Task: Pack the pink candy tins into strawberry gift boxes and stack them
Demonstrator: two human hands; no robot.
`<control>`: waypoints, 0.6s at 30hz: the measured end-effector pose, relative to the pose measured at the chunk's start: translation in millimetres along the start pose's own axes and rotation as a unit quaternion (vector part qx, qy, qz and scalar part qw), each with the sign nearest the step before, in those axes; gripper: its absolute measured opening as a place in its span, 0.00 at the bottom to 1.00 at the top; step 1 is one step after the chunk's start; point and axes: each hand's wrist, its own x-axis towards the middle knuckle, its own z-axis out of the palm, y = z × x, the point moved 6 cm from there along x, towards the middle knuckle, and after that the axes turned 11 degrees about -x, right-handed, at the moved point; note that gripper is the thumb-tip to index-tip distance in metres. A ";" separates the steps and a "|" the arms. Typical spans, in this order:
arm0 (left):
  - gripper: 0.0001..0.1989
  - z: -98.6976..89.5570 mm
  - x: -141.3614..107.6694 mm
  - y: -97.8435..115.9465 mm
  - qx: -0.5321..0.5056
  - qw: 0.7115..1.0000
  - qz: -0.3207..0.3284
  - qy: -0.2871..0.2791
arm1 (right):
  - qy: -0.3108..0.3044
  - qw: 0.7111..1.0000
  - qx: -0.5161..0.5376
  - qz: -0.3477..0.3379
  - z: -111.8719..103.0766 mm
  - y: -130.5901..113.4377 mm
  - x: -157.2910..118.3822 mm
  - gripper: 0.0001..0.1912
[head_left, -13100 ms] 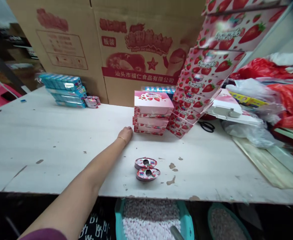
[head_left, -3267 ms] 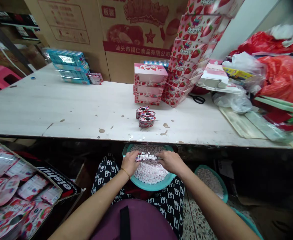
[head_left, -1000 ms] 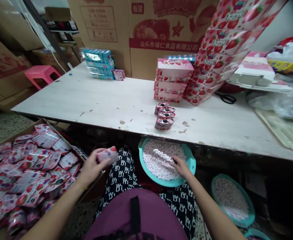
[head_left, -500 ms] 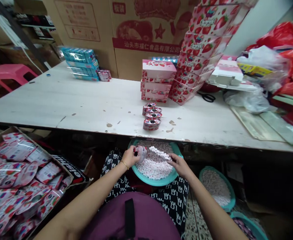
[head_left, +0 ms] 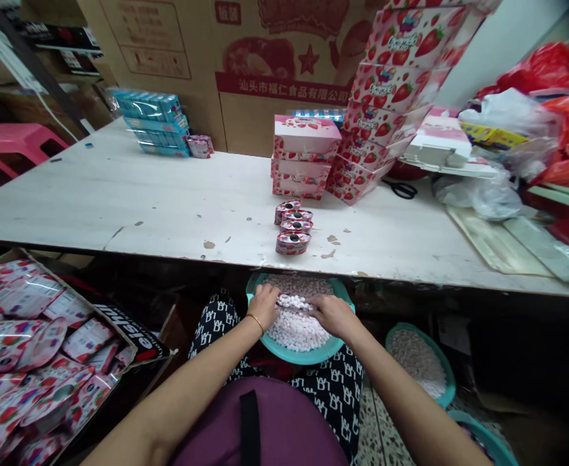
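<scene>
A turquoise basin (head_left: 303,358) full of small white candies (head_left: 298,331) sits between my knees. My left hand (head_left: 263,308) is closed over its left side, around a small strawberry-print pouch that is almost wholly hidden by the fingers. From the right, my right hand (head_left: 333,316) grips a scoop, mostly hidden under a heap of white candies (head_left: 294,302). The heap reaches across to the left fingers, at the pouch. On the table just beyond, several strawberry-print pouches (head_left: 294,243) with dark round openings or caps stand in a short row.
An open carton (head_left: 136,362) of flat strawberry pouches stands at the left. Strawberry-print boxes (head_left: 306,139) are stacked on the table (head_left: 191,200), with blue packs (head_left: 155,123) at the back left. Scissors (head_left: 403,189) lie right. Another basin (head_left: 452,382) stands on the floor.
The candy-laden scoop has moved left and my right hand with it, meeting the pouch. My left hand has turned over the pouch, which now hardly shows.
</scene>
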 end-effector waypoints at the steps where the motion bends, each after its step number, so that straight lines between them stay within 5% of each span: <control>1: 0.18 2.1 0.5 -0.2 -0.008 1.000 0.002 0.001 | -0.007 1.000 -0.027 0.002 -4.4 -5.7 0.7 0.13; 6: 0.19 8.0 1.7 -1.8 -0.035 0.999 -0.008 0.006 | -0.010 0.994 -0.106 -0.005 -27.7 -29.4 1.4 0.12; 10: 0.20 -2.1 -2.6 -8.2 -0.056 0.998 -0.031 0.027 | 0.010 0.994 -0.112 -0.006 -29.7 -8.6 -7.3 0.11; 14: 0.20 -22.5 -11.5 -21.7 -0.082 0.994 -0.039 0.057 | -0.020 0.996 -0.050 0.069 18.3 32.3 -7.9 0.13; 18: 0.20 -40.7 -23.0 -34.1 -0.122 0.986 -0.024 0.108 | -0.052 0.991 0.051 0.111 91.2 20.4 18.4 0.15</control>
